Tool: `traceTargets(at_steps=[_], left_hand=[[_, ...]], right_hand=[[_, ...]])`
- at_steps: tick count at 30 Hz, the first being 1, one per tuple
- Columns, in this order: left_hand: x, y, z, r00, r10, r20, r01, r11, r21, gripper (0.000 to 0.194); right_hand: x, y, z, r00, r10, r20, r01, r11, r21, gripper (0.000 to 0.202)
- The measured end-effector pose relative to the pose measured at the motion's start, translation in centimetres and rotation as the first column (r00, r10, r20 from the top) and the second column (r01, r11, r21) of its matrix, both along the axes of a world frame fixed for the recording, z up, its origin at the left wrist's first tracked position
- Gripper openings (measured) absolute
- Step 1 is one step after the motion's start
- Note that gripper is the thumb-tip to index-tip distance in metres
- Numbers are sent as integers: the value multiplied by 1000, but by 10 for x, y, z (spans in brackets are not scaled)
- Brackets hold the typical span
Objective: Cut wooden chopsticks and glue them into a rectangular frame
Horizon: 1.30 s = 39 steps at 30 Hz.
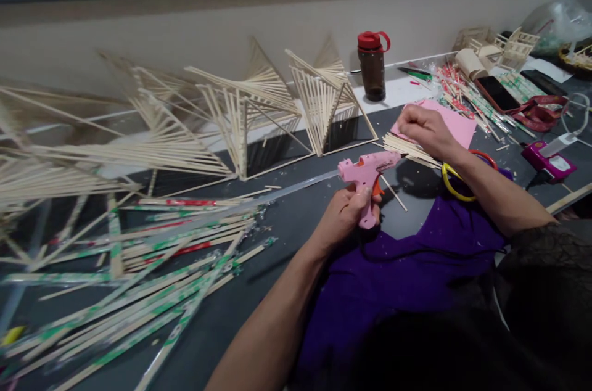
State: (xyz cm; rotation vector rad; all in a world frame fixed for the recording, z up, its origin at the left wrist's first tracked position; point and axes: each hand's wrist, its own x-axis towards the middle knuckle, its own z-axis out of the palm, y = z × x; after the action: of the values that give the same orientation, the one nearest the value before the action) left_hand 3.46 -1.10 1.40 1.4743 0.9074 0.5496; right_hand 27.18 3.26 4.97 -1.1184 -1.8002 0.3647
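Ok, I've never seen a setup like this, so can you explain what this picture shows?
No machine here, just a person's two bare hands. The single picture comes from a camera worn on the head, looking forward and down. The left hand grips a pink glue gun, with a long clear stick reaching out behind it. The right hand is curled near some thin wooden sticks; I can't see whether it holds anything. On the table's left lie wrapped sticks, with stick-built frames behind. A red-lidded bottle stands near the wall.
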Motion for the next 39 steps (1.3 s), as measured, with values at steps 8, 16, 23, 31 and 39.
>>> traceTargets(at_steps=[8, 16, 23, 31, 39], left_hand=[[-3, 2, -1, 996, 69, 64, -65, 997, -50, 48], [-2, 1, 0, 997, 78, 7, -77, 996, -54, 51], [-3, 1, 2, 996, 93, 15, -92, 994, -62, 49], [-3, 1, 4, 997, 73, 0, -72, 993, -91, 51], [-2, 0, 2, 996, 80, -42, -80, 997, -7, 50]], right_hand=[[49, 20, -14, 784, -442, 436, 485, 874, 13, 14], [14, 1, 4, 930, 341, 134, -315, 931, -183, 20], [2, -2, 0, 873, 315, 371, -331, 944, -24, 18], [0, 1, -4, 870, 285, 402, -321, 947, 23, 19], [7, -1, 2, 889, 406, 211, -370, 909, -192, 15]])
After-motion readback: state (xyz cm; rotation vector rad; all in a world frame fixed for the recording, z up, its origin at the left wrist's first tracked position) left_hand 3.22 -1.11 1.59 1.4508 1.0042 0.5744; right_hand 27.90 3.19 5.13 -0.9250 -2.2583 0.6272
